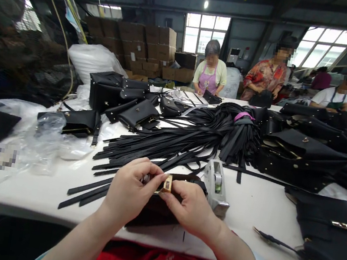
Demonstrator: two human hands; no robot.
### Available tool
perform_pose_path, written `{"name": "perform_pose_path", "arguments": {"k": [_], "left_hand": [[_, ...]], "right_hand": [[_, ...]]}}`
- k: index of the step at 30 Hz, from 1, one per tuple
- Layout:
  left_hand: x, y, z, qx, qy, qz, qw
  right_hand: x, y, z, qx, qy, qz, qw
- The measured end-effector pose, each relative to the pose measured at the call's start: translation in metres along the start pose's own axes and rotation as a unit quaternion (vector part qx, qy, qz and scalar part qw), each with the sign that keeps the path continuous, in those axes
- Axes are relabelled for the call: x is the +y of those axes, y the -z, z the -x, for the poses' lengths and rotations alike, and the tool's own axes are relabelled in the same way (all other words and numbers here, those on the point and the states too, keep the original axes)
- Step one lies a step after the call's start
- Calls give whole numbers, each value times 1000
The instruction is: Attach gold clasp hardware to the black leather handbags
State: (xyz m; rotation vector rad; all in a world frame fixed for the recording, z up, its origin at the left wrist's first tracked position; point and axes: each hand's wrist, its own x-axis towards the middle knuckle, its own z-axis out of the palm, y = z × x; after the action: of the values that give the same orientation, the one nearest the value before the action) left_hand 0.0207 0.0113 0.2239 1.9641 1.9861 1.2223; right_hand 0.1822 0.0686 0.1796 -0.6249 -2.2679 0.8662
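Note:
My left hand (134, 189) and my right hand (192, 205) meet over the table, thumbs and forefingers closed on a small gold metal clasp (168, 183). The clasp looks like a bag fitting with a rectangular opening. Beneath my hands lies a dark handbag (153, 214), its inside brown-black and partly covered by my fingers and wrists. A grey metal tape dispenser (217, 185) stands just beyond my right hand. Long black straps (159, 138) are spread out past my knuckles, and some reach my left wrist.
Finished-looking black bags (304, 155) are heaped at the right, with another black bag (331, 234) nearer me. More black bags (107, 89) and clear plastic wrap (43, 140) occupy the left. Across the white table (253, 208), a person in a purple apron (209, 81) and other people work.

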Motion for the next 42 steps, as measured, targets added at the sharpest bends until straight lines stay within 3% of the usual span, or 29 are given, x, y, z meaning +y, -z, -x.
{"name": "perform_pose_path", "arguments": {"k": [12, 20, 22, 27, 30, 33, 37, 40, 42], "left_hand": [[15, -11, 2, -14, -24, 21, 999], [22, -41, 18, 91, -83, 6, 992], [20, -43, 18, 101, -68, 26, 992], [16, -42, 15, 91, 38, 68, 993], [14, -43, 13, 77, 77, 121, 987], [13, -44, 10, 48, 99, 193, 975], [12, -45, 8, 6, 84, 220, 972], [10, -43, 14, -24, 46, 221, 974], [8, -41, 19, -10, 8, 213, 977]], "right_hand": [[0, 0, 2, 66, -16, 43, 997], [4, -3, -2, 134, -38, 143, 980], [6, -3, -4, 141, -39, 154, 977], [9, -6, -6, 159, -38, 178, 970], [9, -3, -8, 139, -40, 128, 981], [10, 5, -12, 84, -10, -30, 996], [20, 11, -20, 28, 1, -241, 970], [27, 9, -23, 29, -53, -248, 967], [28, 8, -24, 30, -73, -248, 966]]}}
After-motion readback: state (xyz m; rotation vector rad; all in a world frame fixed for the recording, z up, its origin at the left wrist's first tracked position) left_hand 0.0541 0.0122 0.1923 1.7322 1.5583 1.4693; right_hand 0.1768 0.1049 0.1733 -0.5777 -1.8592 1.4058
